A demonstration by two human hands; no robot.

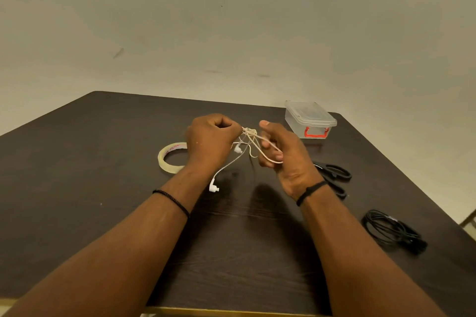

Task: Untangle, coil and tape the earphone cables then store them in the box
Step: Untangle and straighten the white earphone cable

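Head view: earphone cable (tangled) left-right.

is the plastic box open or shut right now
Shut. The clear box has its lid seated flat on top, and the red latch sits on its front.

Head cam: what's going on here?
A person is working a tangled white earphone cable above a dark table. The left hand grips one side of the knot, and the right hand has loops of the cable round its fingers. One earbud hangs down. A tape roll lies on the left. On the right are scissors, a coiled black cable and a lidded clear box. Nothing of the white cable is coiled or taped yet.
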